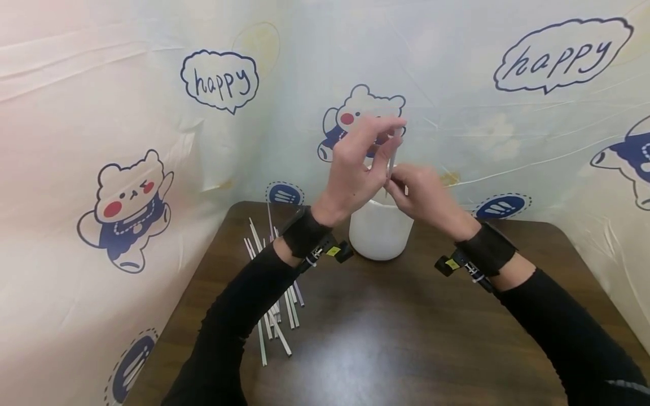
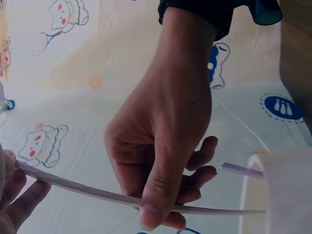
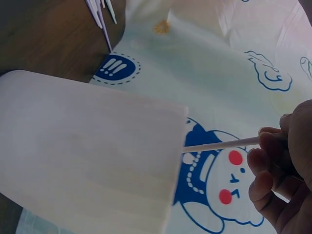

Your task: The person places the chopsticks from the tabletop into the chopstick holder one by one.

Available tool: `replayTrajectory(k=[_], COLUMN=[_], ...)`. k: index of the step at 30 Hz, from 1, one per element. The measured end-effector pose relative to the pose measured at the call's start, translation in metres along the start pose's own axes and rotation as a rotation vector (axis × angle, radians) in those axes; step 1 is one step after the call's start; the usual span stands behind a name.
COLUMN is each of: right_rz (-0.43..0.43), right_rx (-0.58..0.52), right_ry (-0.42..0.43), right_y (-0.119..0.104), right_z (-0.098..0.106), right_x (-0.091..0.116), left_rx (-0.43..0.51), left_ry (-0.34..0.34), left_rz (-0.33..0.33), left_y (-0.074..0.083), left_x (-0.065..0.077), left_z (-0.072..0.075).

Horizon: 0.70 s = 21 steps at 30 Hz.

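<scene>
A thin white stick (image 2: 92, 191) stands upright with a slight bend, its lower end inside a white pot (image 1: 381, 235). My left hand (image 1: 358, 169) holds the stick near its top between thumb and fingers. Lower down, close above the pot's rim, my right hand (image 1: 429, 194) pinches the same stick between thumb and forefinger. A pale purple stick (image 2: 242, 169) pokes out over the rim in the left wrist view. Whatever else lies inside the pot is hidden. In the right wrist view, the stick (image 3: 219, 145) runs from the rim to the right fingers.
Several white, pale green and purple sticks (image 1: 291, 307) lie in a loose pile on the left of the brown table (image 1: 406, 332), partly behind the left forearm. A printed cloth (image 1: 447, 73) hangs around the table at the back and sides.
</scene>
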State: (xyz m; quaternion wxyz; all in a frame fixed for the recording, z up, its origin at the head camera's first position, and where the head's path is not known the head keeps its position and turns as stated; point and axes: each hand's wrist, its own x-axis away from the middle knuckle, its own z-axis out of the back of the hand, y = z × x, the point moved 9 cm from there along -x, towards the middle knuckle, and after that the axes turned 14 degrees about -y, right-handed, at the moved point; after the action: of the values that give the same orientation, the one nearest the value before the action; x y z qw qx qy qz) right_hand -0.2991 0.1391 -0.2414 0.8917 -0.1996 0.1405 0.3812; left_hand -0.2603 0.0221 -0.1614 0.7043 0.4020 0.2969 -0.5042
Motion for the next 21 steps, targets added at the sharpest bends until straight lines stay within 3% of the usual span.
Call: replayTrajectory(k=[9, 15, 21], right_rz=[-0.063, -0.095, -0.144], right_rx=[-0.017, -0.014, 0.0], right_ry=[-0.046, -0.068, -0.126], right_y=[0.011, 0.017, 0.027], right_z=[-0.016, -0.023, -0.035], right_x=[0.004, 0.006, 0.008], left_rx=[-0.1, -0.179, -0.158], left_ry=[-0.187, -0.266, -0.368], left_rz=[0.097, 0.159, 0.241], left_y=[-0.032, -0.054, -0.076], left_x=[0.027, 0.044, 0.066], left_z=[-0.037, -0.051, -0.071])
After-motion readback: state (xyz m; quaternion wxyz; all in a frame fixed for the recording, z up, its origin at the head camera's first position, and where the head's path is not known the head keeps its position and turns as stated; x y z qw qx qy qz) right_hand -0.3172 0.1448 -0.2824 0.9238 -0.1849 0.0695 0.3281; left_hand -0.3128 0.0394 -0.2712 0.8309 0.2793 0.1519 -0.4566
